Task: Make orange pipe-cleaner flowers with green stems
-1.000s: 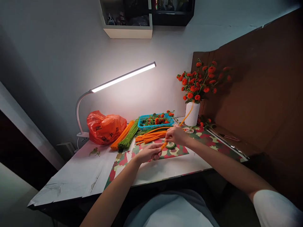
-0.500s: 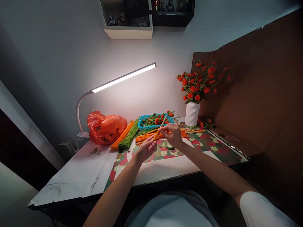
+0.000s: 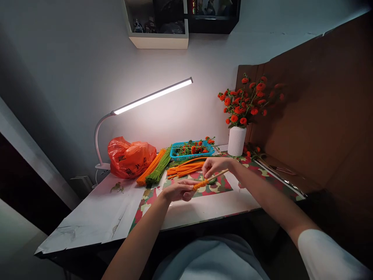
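Note:
A thin light wooden stick point(image 3: 220, 173) slants up to the right over the table, with an orange fuzzy coil point(image 3: 201, 184) wound around its lower left part. My left hand point(image 3: 182, 189) is closed on the stick at the coil's left end. My right hand point(image 3: 214, 165) pinches at the coil's upper right end; what lies between its fingertips is too small to name. Behind the stick, a green tape roll point(image 3: 212, 180) is partly hidden. Farther back lie loose orange fuzzy stems point(image 3: 186, 168).
An orange plastic bag point(image 3: 131, 157) and bundles of orange point(image 3: 151, 167) and green stems point(image 3: 160, 167) lie left. Behind are a blue basket point(image 3: 192, 157) of flowers and a white vase point(image 3: 236, 141). A lamp point(image 3: 154, 95) reaches overhead; cardboard point(image 3: 309, 109) stands right.
The stick has tipped from steep to nearly level, pointing right. Both hands have come lower, and my right hand has turned, its wrist now higher and farther right.

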A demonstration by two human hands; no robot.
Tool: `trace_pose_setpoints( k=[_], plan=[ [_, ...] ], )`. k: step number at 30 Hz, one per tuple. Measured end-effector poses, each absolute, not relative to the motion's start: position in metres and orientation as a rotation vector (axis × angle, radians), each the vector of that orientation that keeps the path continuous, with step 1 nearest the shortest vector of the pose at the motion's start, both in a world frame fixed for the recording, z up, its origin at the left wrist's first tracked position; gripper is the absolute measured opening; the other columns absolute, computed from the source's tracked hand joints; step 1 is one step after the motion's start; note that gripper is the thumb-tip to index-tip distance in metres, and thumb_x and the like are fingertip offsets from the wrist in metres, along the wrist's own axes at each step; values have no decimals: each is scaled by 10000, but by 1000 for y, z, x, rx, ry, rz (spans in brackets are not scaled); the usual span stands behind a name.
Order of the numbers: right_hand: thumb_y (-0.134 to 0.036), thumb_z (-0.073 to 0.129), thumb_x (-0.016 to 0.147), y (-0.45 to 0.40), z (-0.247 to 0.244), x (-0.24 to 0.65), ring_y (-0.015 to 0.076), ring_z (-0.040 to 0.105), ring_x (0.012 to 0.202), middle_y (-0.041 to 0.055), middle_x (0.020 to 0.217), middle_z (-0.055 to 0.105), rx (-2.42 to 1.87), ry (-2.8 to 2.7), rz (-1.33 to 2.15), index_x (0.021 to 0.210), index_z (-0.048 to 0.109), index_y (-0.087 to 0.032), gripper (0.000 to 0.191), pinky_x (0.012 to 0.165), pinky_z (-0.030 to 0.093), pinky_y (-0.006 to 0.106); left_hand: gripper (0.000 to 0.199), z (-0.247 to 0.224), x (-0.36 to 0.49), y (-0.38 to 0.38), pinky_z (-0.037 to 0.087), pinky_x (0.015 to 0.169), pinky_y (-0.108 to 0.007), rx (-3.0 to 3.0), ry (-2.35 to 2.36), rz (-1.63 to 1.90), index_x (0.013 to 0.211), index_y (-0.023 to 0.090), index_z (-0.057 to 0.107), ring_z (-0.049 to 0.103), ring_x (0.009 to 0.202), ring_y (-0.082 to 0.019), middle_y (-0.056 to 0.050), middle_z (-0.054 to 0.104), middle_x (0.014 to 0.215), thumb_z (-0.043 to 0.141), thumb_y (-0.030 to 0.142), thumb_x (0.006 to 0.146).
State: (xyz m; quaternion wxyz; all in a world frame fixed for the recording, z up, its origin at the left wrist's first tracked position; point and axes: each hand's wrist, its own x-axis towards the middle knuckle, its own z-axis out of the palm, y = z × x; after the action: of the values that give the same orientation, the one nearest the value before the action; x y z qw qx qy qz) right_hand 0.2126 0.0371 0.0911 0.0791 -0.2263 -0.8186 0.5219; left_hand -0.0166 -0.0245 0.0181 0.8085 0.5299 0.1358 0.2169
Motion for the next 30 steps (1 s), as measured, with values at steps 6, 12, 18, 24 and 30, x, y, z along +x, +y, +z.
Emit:
trace_pose_setpoints(
  k=[6, 12, 18, 24, 30],
  plan=[
    [-234, 677, 742, 14, 104, 211, 129, 591, 653, 42, 735, 702, -894, -2779, 433, 767, 735, -151, 104, 610, 372, 239, 391, 17, -10, -22, 127, 422, -193, 1190, 478, 480, 1158, 128, 610, 194, 439, -39, 69, 332, 539, 658, 247, 789],
    [-202, 544, 868, -3, 94, 206, 178, 559, 747, 75, 765, 684, -1072, -2599, -590, 706, 685, -147, 222, 758, 260, 337, 361, 11, -3, -17, 128, 419, -182, 1155, 525, 733, 1111, 128, 614, 199, 420, -27, 74, 361, 527, 666, 275, 785],
    [-232, 500, 904, 2, 74, 202, 176, 542, 764, 59, 764, 657, -1005, -2301, -513, 763, 654, -157, 223, 741, 248, 327, 309, 6, 0, -11, 192, 437, -174, 1050, 492, 963, 1004, 130, 641, 278, 428, -26, 55, 429, 539, 718, 257, 733],
    [-283, 556, 865, 2, 55, 192, 170, 565, 705, 42, 723, 657, -858, -2005, 133, 725, 656, -175, 203, 725, 347, 320, 318, 7, 1, -11, 246, 450, -161, 974, 459, 1030, 1013, 128, 650, 324, 453, -33, 41, 449, 549, 726, 218, 718],
    [-430, 629, 785, 3, 65, 200, 199, 603, 769, 61, 784, 670, -724, -1841, 605, 721, 671, -179, 263, 725, 455, 329, 297, 14, 3, -17, 237, 424, -146, 952, 370, 1034, 1003, 112, 641, 264, 422, -22, 59, 404, 532, 705, 205, 728]
  ],
)
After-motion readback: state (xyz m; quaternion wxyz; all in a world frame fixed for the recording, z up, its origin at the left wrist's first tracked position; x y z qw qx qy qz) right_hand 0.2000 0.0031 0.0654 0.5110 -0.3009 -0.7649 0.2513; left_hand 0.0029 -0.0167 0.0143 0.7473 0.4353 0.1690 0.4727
